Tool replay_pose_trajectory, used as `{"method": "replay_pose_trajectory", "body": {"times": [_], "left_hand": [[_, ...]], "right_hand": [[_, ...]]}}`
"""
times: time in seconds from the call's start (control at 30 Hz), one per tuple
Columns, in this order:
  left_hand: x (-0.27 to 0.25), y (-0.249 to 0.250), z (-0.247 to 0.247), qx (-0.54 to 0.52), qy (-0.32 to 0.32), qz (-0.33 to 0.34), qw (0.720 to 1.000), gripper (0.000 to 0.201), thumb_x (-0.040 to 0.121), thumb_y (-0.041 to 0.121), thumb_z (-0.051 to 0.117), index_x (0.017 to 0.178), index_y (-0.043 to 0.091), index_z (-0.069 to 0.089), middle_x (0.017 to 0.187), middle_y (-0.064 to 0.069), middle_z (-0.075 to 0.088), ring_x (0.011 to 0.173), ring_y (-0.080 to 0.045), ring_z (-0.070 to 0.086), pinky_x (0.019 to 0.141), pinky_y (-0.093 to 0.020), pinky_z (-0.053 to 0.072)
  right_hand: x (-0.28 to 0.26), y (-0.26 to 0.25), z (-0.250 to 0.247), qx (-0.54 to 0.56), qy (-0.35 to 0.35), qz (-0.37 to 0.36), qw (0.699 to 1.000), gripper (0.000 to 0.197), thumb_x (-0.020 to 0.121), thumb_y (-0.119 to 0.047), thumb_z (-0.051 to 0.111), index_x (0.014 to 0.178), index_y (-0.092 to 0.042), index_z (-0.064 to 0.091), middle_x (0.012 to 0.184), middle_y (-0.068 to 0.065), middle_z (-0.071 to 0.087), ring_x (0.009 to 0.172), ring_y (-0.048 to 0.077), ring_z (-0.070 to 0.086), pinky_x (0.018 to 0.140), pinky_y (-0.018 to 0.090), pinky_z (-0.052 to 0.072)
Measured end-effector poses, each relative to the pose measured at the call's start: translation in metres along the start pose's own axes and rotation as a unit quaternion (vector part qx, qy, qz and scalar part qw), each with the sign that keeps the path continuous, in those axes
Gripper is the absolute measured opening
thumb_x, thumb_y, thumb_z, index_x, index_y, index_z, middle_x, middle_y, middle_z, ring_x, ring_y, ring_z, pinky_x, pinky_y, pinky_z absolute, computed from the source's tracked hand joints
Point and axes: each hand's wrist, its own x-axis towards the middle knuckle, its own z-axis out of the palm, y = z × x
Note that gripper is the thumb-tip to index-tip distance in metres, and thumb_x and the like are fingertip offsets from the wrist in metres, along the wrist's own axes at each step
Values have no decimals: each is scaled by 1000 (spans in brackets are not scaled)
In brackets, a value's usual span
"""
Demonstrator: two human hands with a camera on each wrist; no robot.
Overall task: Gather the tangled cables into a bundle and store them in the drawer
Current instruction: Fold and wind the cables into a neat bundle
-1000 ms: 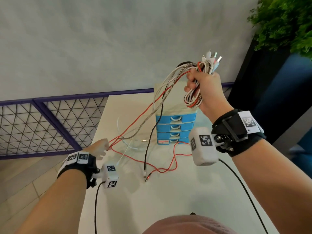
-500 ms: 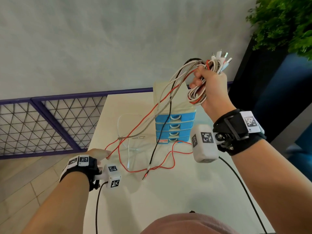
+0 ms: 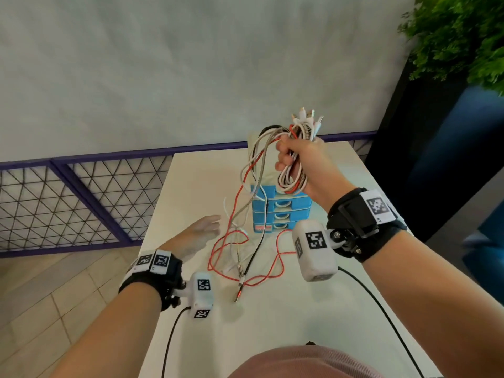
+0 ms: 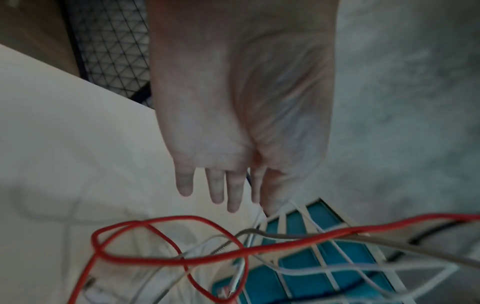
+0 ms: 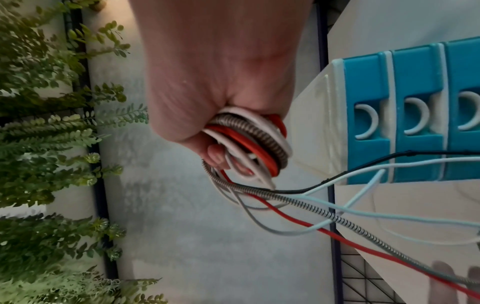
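Observation:
My right hand is raised above the blue drawer unit and grips a coiled bundle of red, white and braided cables, with plugs sticking up out of the fist. Loose strands hang from the bundle to the white table, where the red cable loops. My left hand hovers flat beside those strands, fingers straight, holding nothing. All the drawers look closed.
A purple mesh railing runs along the table's left and far sides. A green plant and a dark panel stand at the right. The near half of the table holds only the tethers of the wrist cameras.
My left hand let go of the cable strands and moved forward and right toward them, now flat. The right hand with the bundle lowered a little, and the loose ends slid closer to the drawers.

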Motion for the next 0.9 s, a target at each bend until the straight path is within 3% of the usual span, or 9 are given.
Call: {"method": "replay_pose_trajectory", "body": {"times": [0.1, 0.17, 0.23, 0.37, 0.5, 0.63, 0.73, 0.8, 0.9], "left_hand": [[13, 7, 9, 16, 37, 37, 999, 36, 98, 22, 48, 134, 19, 40, 136, -9, 50, 120, -18, 44, 100, -31, 33], [20, 9, 12, 11, 60, 75, 995, 26, 89, 16, 60, 112, 17, 47, 119, -15, 58, 105, -20, 49, 87, -26, 39], [24, 14, 14, 29, 37, 105, 993, 16, 81, 16, 67, 92, 17, 56, 99, -11, 61, 100, -24, 54, 86, -29, 41], [26, 21, 10, 103, 35, 116, 987, 15, 90, 6, 58, 100, 8, 69, 101, -8, 67, 97, -22, 61, 79, -20, 48], [20, 46, -9, 256, 190, 237, 918, 20, 95, 5, 44, 100, 13, 62, 95, -1, 64, 90, -17, 61, 77, -24, 48], [8, 84, -24, 298, 246, 342, 857, 31, 96, 0, 34, 110, 18, 56, 78, -5, 56, 71, -18, 54, 62, -22, 42], [13, 84, -35, 390, 229, 284, 845, 40, 90, -8, 34, 94, 20, 62, 82, -2, 54, 76, -19, 53, 63, -22, 38], [21, 64, -40, 446, 191, 230, 844, 39, 90, -8, 38, 88, 19, 66, 96, -6, 57, 88, -23, 57, 76, -26, 42], [25, 37, -35, 438, 161, 157, 870, 29, 92, 4, 48, 81, 23, 66, 104, -12, 55, 90, -30, 60, 77, -31, 44]], "right_hand": [[-1, 3, 0, 24, -45, 23, 998, 18, 98, 0, 43, 83, -11, 45, 62, 2, 47, 43, 7, 39, 45, 22, 39], [-2, -1, -1, 38, -70, 37, 996, 18, 98, -1, 43, 83, -12, 44, 61, 1, 47, 43, 7, 39, 46, 21, 37], [-4, -6, -1, 45, -84, 41, 995, 18, 98, -2, 43, 84, -13, 44, 61, 0, 47, 43, 7, 39, 46, 20, 36], [-5, -13, -6, 38, -81, 39, 995, 19, 98, -1, 43, 83, -12, 45, 62, 1, 47, 43, 6, 38, 46, 20, 37], [-4, -10, -12, -50, -52, 30, 997, 19, 98, -1, 45, 83, -13, 44, 63, 2, 47, 43, 8, 39, 46, 22, 40], [-3, -3, -14, -115, -37, 27, 992, 17, 97, -2, 47, 84, -13, 44, 63, 2, 46, 44, 8, 40, 46, 23, 41], [-4, -4, -14, -108, -38, 31, 993, 18, 97, -2, 47, 83, -13, 45, 63, 1, 46, 44, 8, 40, 46, 22, 41], [-6, -6, -13, -93, -55, 37, 993, 18, 97, -2, 47, 83, -13, 45, 63, 2, 46, 44, 8, 40, 46, 22, 41], [-11, -9, -11, -69, -102, 49, 991, 18, 97, -1, 47, 83, -13, 46, 64, 2, 46, 45, 8, 40, 47, 22, 40]]}}
